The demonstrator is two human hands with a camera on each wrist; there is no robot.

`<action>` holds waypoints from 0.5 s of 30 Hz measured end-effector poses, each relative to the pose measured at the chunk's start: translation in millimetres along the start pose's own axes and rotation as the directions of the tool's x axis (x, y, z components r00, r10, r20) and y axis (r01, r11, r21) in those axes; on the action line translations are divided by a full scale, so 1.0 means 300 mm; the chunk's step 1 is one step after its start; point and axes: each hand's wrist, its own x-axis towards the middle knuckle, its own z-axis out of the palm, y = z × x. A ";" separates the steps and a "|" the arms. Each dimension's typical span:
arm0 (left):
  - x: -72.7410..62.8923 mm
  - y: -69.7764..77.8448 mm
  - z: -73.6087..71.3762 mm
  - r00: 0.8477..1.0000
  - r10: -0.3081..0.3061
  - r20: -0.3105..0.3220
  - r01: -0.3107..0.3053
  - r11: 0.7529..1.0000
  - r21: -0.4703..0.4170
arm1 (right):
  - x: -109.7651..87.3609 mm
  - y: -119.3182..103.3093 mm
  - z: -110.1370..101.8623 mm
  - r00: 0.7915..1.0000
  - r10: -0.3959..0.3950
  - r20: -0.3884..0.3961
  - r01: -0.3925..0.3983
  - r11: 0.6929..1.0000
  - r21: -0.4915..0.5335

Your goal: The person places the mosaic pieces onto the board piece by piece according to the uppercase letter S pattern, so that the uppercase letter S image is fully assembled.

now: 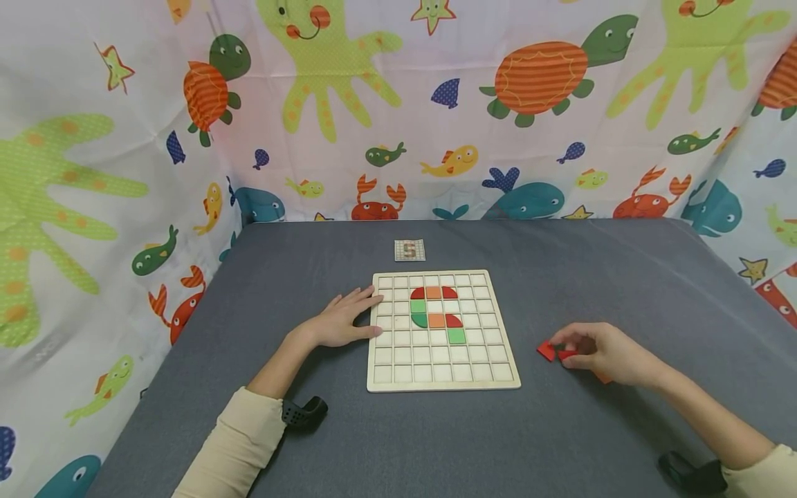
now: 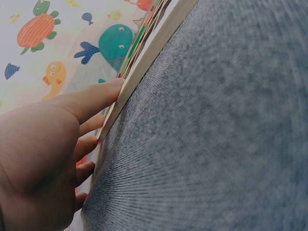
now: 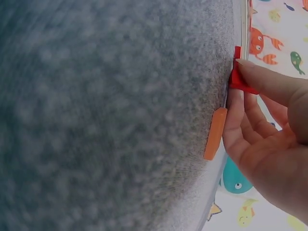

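Observation:
A pale wooden grid board [image 1: 398, 373] lies on the table, with red, orange and green tiles, square and quarter-round, set in some cells. My left hand [image 1: 339, 321] rests against the board's left edge, fingers and thumb spread; the left wrist view shows the thumb [image 2: 103, 94] touching the wooden rim [image 2: 144, 67]. Right of the board, my right hand [image 1: 613, 353] pinches a red tile [image 3: 237, 79] between thumb and fingers. Another red tile [image 1: 545, 351] lies beside the fingertips. Partly hidden under this hand is an orange tile [image 3: 216, 134] on the cloth.
A small card [image 1: 409, 250] with a coloured pattern on a grid lies behind the board. Grey cloth [image 1: 299, 277] covers the table. A curtain [image 1: 398, 166] printed with sea animals hangs at the back and sides. Black bands [image 1: 305, 413] sit at both wrists.

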 end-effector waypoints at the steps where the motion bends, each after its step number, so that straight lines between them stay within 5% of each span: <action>1: -0.001 0.000 0.000 1.000 0.001 0.000 -0.001 1.000 -0.002 | 0.000 0.000 -0.001 1.000 0.010 -0.010 -0.010 1.000 0.022; 8: 0.002 -0.002 0.000 1.000 -0.001 0.004 0.001 1.000 0.000 | 0.002 -0.003 -0.010 0.995 0.089 -0.039 -0.082 0.983 0.163; 15: 0.004 -0.002 0.001 1.000 -0.004 0.004 0.004 1.000 0.002 | 0.015 -0.014 -0.011 0.992 0.121 -0.029 -0.114 0.978 0.174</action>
